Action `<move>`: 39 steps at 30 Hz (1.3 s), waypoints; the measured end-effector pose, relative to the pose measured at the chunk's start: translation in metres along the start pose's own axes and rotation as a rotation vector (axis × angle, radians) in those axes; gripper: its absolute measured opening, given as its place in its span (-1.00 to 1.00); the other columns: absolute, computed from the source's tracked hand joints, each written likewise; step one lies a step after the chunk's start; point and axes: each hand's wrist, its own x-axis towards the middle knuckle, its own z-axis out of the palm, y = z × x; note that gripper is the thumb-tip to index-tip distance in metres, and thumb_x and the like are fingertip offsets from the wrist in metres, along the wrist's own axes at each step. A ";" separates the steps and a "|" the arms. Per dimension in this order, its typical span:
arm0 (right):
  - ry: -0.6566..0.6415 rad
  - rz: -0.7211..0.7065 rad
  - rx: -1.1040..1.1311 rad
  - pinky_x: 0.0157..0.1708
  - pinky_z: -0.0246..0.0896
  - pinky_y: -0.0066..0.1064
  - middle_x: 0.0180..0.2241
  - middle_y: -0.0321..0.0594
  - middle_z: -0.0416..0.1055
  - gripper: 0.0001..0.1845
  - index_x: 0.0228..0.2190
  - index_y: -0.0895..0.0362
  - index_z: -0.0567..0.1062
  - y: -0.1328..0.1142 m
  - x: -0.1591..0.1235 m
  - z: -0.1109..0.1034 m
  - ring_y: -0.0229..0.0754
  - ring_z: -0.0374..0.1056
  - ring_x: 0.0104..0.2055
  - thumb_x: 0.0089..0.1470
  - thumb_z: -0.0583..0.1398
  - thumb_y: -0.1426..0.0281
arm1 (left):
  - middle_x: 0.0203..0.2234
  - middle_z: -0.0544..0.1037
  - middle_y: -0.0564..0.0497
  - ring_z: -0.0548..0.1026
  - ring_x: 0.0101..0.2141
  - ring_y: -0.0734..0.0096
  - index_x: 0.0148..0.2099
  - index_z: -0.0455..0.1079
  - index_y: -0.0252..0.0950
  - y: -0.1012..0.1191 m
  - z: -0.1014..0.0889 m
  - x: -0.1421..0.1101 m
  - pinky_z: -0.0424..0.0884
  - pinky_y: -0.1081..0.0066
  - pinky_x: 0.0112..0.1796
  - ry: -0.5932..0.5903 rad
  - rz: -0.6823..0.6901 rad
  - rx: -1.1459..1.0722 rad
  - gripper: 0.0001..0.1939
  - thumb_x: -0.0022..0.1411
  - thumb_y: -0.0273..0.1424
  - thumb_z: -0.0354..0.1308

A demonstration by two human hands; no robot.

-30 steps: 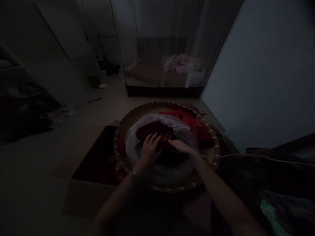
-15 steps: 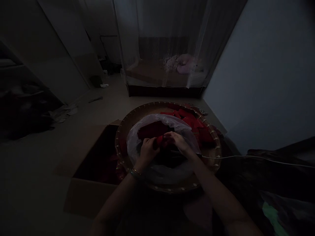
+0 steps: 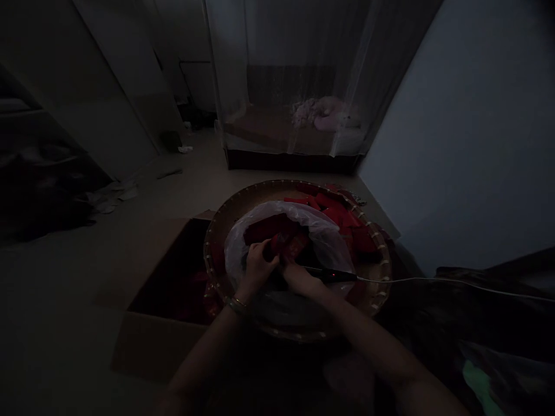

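Note:
My left hand [image 3: 259, 264], with bangles at the wrist, is closed around the left side of a dark red patterned piece [image 3: 295, 245]; its exact kind is hard to make out in the dim light. From below, my right hand [image 3: 303, 280] grips the same piece, its fingertips close to my left thumb and partly hidden. Just beyond the right hand lies a thin black-handled tool [image 3: 333, 275] with a small red light and a white cord. Beneath both hands is a whitish plastic bag [image 3: 236, 248], its mouth wide around dark red material [image 3: 269, 227].
The bag sits in a round woven basket tray [image 3: 210, 248] with red folded pieces [image 3: 342, 216] at its far right. A cardboard box [image 3: 151, 341] with red items stands at left. The white cord [image 3: 433, 279] runs right. A curtained bed [image 3: 290, 162] is behind.
My right hand has come down and toward me, from the red piece's right side to below it. The piece has turned in my left hand. The black tool's handle is now uncovered.

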 end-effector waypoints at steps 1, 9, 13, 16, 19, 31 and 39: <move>-0.007 -0.008 -0.008 -0.12 0.27 -0.18 0.13 0.20 0.06 -0.27 0.16 0.15 0.13 0.000 0.000 -0.001 0.11 0.14 0.11 -0.08 0.05 0.69 | -0.27 0.48 -0.07 0.43 -0.24 0.26 -0.03 0.35 -0.28 0.000 0.000 0.000 0.41 0.29 -0.19 -0.001 0.000 -0.003 -0.52 -0.07 -0.48 0.25; 0.011 -0.016 0.066 -0.18 0.27 -0.32 -0.02 0.05 0.34 -0.34 0.09 0.10 0.25 0.005 -0.005 -0.009 -0.04 0.38 -0.12 -0.08 0.10 0.64 | -0.25 0.49 -0.08 0.43 -0.23 0.26 -0.02 0.34 -0.29 0.000 0.000 0.000 0.40 0.29 -0.18 -0.013 -0.004 -0.006 -0.53 -0.05 -0.47 0.25; 0.033 0.022 0.110 -0.19 0.25 -0.35 -0.07 0.00 0.40 -0.38 0.06 0.10 0.29 0.005 -0.005 -0.006 -0.06 0.40 -0.14 -0.10 0.13 0.62 | -0.25 0.49 -0.08 0.43 -0.22 0.25 -0.03 0.35 -0.30 0.001 -0.001 0.000 0.39 0.30 -0.18 -0.016 -0.001 -0.015 -0.53 -0.05 -0.48 0.25; 0.030 0.029 0.159 -0.18 0.24 -0.35 -0.10 -0.01 0.43 -0.41 0.00 0.12 0.35 0.007 -0.003 -0.005 -0.06 0.40 -0.13 -0.13 0.15 0.61 | -0.24 0.49 -0.07 0.44 -0.22 0.26 -0.02 0.34 -0.28 0.001 -0.001 0.000 0.39 0.31 -0.18 -0.015 -0.002 -0.013 -0.53 -0.05 -0.47 0.25; 0.122 0.031 0.286 -0.16 0.24 -0.33 -0.10 0.00 0.43 -0.41 -0.03 0.17 0.38 0.013 -0.003 -0.010 -0.03 0.38 -0.10 -0.20 0.20 0.60 | -0.25 0.49 -0.08 0.44 -0.24 0.26 -0.03 0.34 -0.30 0.000 -0.001 -0.001 0.41 0.30 -0.20 -0.009 -0.004 -0.020 -0.53 -0.05 -0.46 0.26; 0.316 0.298 1.345 -0.46 0.37 -0.40 -0.29 -0.26 0.47 -0.62 -0.27 0.12 0.47 0.050 -0.028 -0.045 -0.23 0.41 -0.41 -0.26 0.30 0.42 | -0.24 0.49 -0.06 0.45 -0.22 0.26 -0.02 0.33 -0.27 -0.001 0.000 -0.001 0.42 0.28 -0.19 -0.013 0.019 -0.043 -0.51 -0.07 -0.50 0.26; 0.322 0.243 2.065 -0.28 0.37 -0.44 -0.34 -0.30 0.49 -0.67 -0.28 0.09 0.44 0.052 -0.023 -0.048 -0.28 0.43 -0.31 -0.16 0.13 0.57 | -0.24 0.50 -0.06 0.45 -0.23 0.27 -0.03 0.34 -0.27 -0.001 0.001 -0.002 0.43 0.28 -0.20 0.001 0.034 -0.043 -0.51 -0.08 -0.52 0.27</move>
